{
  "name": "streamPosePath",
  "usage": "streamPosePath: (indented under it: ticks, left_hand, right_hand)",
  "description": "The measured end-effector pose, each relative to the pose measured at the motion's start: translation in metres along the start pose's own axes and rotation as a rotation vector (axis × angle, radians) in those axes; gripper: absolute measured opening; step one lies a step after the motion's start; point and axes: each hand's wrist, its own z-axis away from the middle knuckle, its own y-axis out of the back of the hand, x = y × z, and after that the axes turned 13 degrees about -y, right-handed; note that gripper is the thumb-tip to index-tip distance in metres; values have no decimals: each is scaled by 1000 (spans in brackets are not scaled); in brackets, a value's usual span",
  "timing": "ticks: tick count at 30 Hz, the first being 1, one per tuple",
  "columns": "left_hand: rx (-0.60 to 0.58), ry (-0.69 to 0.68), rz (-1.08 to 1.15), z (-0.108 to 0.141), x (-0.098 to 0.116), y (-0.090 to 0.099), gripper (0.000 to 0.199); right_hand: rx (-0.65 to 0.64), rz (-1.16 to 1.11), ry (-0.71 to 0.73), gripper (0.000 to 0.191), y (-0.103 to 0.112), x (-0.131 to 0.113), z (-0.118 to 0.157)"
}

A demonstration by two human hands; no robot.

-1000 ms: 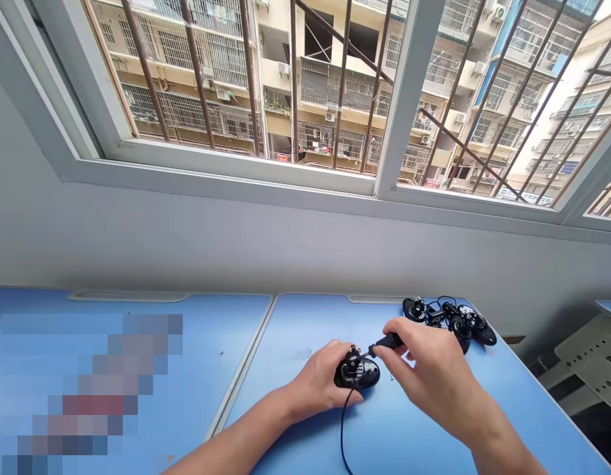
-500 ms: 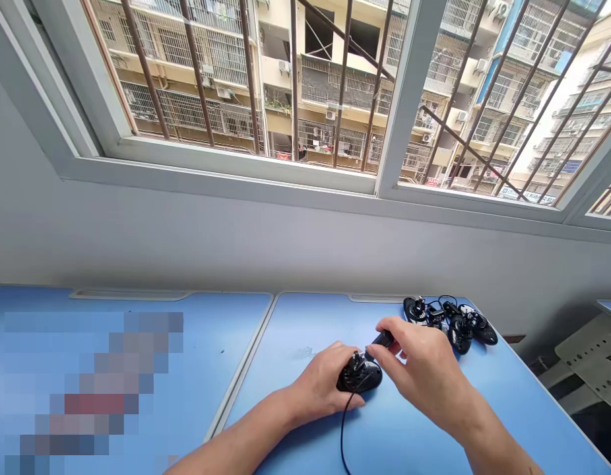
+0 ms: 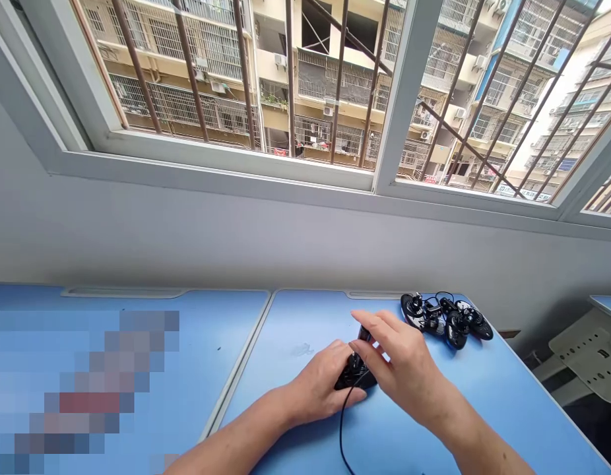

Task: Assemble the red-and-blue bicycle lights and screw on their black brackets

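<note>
My left hand (image 3: pixel 321 381) is closed around a black computer mouse (image 3: pixel 349 376), low over the blue table. A dark, bunched part sits on top of the mouse, partly hidden by my fingers. From the mouse a thin black cable (image 3: pixel 342 435) runs down toward the bottom edge of the view. My right hand (image 3: pixel 397 356) pinches a short black piece (image 3: pixel 365 333) between thumb and fingers, held upright just above the mouse. That piece may be a cable plug; its kind is not clear. My right hand covers the right end of the mouse.
Several black mice with bundled cables (image 3: pixel 447 320) lie together at the table's back right corner. A seam (image 3: pixel 241 359) divides the blue tabletop (image 3: pixel 280 316). A blurred, pixelated area (image 3: pixel 88 396) covers the left part. Behind stand a wall and a barred window.
My right hand has moved left, closer over the mouse, and the black piece has turned from slanting to nearly upright. My left hand keeps its hold on the mouse.
</note>
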Motion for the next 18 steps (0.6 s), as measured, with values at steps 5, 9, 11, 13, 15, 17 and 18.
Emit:
streamPosePath:
  ticks: [5, 9, 11, 13, 15, 17, 18]
  left_hand:
    - [-11, -19, 8, 1, 3, 4, 14]
    - [-38, 61, 40, 1, 1, 6, 22]
    - [-57, 99, 64, 1, 2, 7, 24]
    - [-69, 123, 87, 1, 3, 8, 24]
    - [-78, 139, 98, 1, 3, 8, 24]
    - [-86, 143, 105, 1, 2, 8, 26]
    - [-90, 142, 109, 1, 2, 8, 28]
  right_hand:
    - [14, -23, 11, 28, -2, 5, -2]
    - [53, -79, 15, 25, -2, 4, -2]
    - [40, -86, 4, 17, -1, 3, -3]
    - [9, -101, 7, 10, 2, 3, -3]
    - [-21, -130, 20, 9, 5, 3, -4]
    - [-41, -156, 24, 9, 7, 4, -5]
    - [-46, -167, 24, 9, 8, 4, -6]
